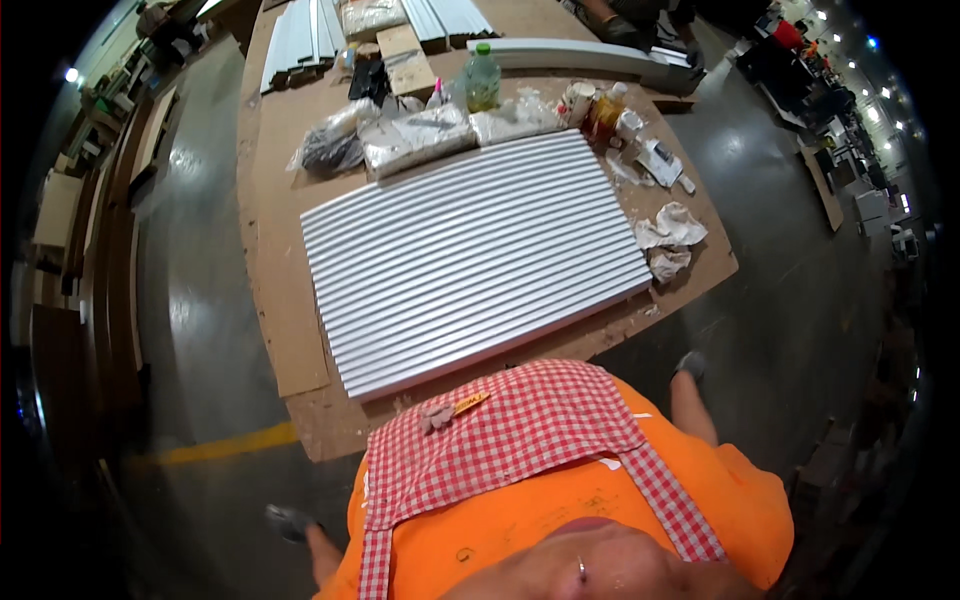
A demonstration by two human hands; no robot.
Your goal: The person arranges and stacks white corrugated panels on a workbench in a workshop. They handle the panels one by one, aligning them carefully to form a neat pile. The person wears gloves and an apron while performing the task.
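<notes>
My left hand [288, 521], in a grey glove, hangs beside my body at the lower left, away from the table. On the other side my right hand [690, 366], also gloved in grey, hangs just off the table's near right edge. Both hands are small and dim, and the set of their fingers cannot be made out. Neither touches the white ridged panel [470, 260], which lies flat on the table [275, 330] in front of me, slightly turned. Its ridges run from left to right.
Behind the panel lie plastic-wrapped packs [420, 138], a green-capped bottle [482, 78] and a bottle of amber liquid [605, 112]. Crumpled paper [672, 235] sits to the right. White strips [300, 45] lie at the far end. A co-worker's gloved hand [628, 32] is near a long white piece [570, 56].
</notes>
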